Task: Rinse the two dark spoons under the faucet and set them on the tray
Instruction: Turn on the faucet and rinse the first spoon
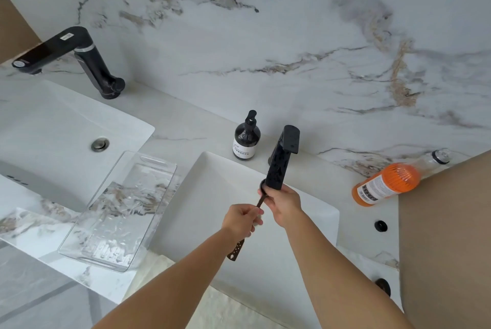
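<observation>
A dark spoon point(260, 201) runs through my left hand point(243, 218). Its perforated handle end sticks out below the fist, over the white sink point(212, 195). The spoon's bowl sits right under the spout of the black faucet point(279, 166). My right hand point(283, 203) has its fingers closed around that bowl. I cannot make out a second spoon, and no water stream shows clearly. The clear plastic tray point(125, 222) lies on the counter to the left of the sink, wet and with nothing in it.
A dark soap pump bottle point(245, 140) stands behind the sink. An orange bottle point(385, 185) lies on its side at the right. A second sink point(53, 129) and a second black faucet point(66, 49) are at the left. A pale cloth point(159, 270) hangs over the counter's front edge.
</observation>
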Motion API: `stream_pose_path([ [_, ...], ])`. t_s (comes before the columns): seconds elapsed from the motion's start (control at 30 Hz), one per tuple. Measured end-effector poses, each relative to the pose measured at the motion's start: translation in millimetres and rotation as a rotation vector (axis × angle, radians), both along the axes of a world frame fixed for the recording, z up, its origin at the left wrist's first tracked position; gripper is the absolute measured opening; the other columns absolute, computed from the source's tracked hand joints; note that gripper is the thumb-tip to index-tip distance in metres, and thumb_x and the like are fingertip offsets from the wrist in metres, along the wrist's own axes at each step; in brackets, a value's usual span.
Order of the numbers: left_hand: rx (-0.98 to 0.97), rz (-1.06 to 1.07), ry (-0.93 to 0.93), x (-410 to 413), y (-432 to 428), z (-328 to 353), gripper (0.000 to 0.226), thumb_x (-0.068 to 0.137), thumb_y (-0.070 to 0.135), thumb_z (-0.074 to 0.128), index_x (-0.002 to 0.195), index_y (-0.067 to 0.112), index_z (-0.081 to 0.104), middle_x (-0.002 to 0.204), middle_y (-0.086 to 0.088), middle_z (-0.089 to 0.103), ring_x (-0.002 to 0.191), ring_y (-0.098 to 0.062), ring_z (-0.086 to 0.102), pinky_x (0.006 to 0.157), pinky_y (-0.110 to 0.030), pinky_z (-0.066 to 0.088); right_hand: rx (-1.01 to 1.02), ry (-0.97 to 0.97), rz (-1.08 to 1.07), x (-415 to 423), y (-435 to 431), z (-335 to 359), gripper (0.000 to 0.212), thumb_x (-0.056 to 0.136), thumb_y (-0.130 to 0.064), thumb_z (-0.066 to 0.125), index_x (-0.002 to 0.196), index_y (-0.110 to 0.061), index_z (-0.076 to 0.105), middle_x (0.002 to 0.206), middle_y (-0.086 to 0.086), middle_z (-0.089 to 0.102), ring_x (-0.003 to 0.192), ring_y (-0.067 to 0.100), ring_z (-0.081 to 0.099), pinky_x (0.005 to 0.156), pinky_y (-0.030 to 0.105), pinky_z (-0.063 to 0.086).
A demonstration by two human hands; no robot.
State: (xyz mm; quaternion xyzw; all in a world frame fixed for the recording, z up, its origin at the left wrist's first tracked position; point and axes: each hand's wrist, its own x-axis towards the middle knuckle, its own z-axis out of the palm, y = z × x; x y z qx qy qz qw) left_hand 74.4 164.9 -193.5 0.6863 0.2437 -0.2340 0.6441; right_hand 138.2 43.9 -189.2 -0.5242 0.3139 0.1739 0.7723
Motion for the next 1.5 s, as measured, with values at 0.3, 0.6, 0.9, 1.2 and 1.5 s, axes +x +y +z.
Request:
stream_pose_path([
  [0.3, -0.037, -0.11, 0.028, 11, 5, 5, 0.027, 0.099, 0.014, 0.046, 0.093, 0.007, 0.071, 0.065, 0.0, 0.061, 0.049, -0.013, 0.041, 0.046, -0.022, 0.033, 0.032, -0.008, 0.181, 13, -15, 0, 0.017, 0.085, 0.017, 0.061, 0.101, 0.01, 0.063, 0.09, 0.021, 0.065, 0.079, 0.034, 0.069, 0.089, 0.041, 0.058],
  [0.6, -0.161, -0.099, 0.081, 3, 10, 0, 0.031, 0.103, 0.018, 0.044, 0.085, 0.01, 0.068, 0.064, -0.003, 0.053, 0.038, -0.008, 0.032, 0.041, -0.019, 0.024, -0.118, -0.008, 0.404, 16, -20, 5, 0.013, 0.089, 0.015, 0.052, 0.095, 0.012, 0.064, 0.086, 0.024, 0.065, 0.075, 0.035, 0.07, 0.071, 0.035, 0.062],
  [0.9, -0.159, -0.022, 0.076, 13, 4, 10, 0.028, 0.102, 0.014, 0.044, 0.095, 0.002, 0.068, 0.061, -0.005, 0.05, 0.038, -0.01, 0.03, 0.041, -0.02, 0.022, -0.602, -0.053, 0.232, 13, -3, -1, 0.011, 0.081, -0.016, 0.076, 0.076, -0.007, 0.073, 0.067, 0.007, 0.074, 0.051, 0.026, 0.073, 0.046, 0.022, 0.055],
  [1.2, -0.222, 0.028, 0.1, 0, 12, 3, 0.026, 0.102, 0.012, 0.045, 0.093, 0.005, 0.069, 0.069, -0.006, 0.056, 0.048, -0.013, 0.038, 0.043, -0.021, 0.031, -0.057, -0.023, 0.423, 5, -18, 13, 0.021, 0.089, 0.012, 0.056, 0.102, 0.001, 0.068, 0.103, 0.019, 0.075, 0.104, 0.031, 0.072, 0.094, 0.04, 0.056],
  [1.5, -0.256, 0.043, 0.115, -4, 5, 4, 0.023, 0.1, 0.007, 0.044, 0.099, 0.006, 0.067, 0.068, -0.008, 0.057, 0.047, -0.014, 0.04, 0.045, -0.023, 0.032, -1.069, -0.489, 0.253, 9, -46, 81, 0.042, 0.088, 0.005, 0.049, 0.126, -0.009, 0.062, 0.124, 0.007, 0.068, 0.114, 0.022, 0.065, 0.102, 0.035, 0.049],
])
